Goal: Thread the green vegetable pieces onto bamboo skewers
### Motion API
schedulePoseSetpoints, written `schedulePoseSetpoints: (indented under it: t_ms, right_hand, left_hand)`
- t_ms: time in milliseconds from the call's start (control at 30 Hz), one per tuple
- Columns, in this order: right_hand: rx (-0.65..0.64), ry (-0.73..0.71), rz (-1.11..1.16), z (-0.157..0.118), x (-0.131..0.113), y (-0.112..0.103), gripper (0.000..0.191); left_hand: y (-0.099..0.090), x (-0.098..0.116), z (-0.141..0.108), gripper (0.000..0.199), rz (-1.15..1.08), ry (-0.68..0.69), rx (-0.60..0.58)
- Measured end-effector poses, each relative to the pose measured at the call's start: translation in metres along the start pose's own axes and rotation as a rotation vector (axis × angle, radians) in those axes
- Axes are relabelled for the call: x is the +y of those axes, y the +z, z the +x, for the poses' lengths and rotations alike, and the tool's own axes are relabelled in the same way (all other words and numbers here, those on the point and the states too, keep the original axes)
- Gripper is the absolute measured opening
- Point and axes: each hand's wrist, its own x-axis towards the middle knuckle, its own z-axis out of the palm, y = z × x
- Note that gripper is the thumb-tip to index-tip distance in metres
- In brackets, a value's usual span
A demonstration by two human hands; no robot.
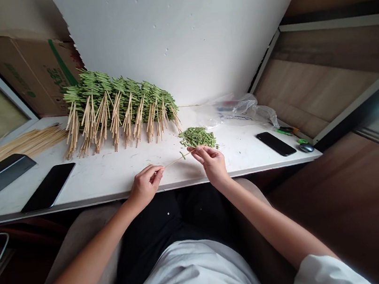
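My left hand pinches the lower left end of a thin wooden skewer above the table's front edge. One short green piece sits crosswise on the skewer, close to my right hand. The fingers of my right hand are closed at the skewer's other end; whether they also hold a green piece is too small to tell. Just behind that hand lies a loose pile of short green pieces. Farther back on the left, many skewers loaded with green pieces are stacked, bare ends toward me.
Bare skewers lie at the left of the white table. Nearby are a black phone and a dark device. Another phone, a mouse and clear plastic are on the right. A white board stands behind.
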Motion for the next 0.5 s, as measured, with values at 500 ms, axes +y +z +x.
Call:
schedulePoseSetpoints:
  t_ms: [500]
  right_hand:
    - [-0.040,0.051,0.042,-0.010,0.012,0.014,0.037]
  left_hand:
    - [0.004,-0.009,-0.007,0.020,0.011,0.031,0.022]
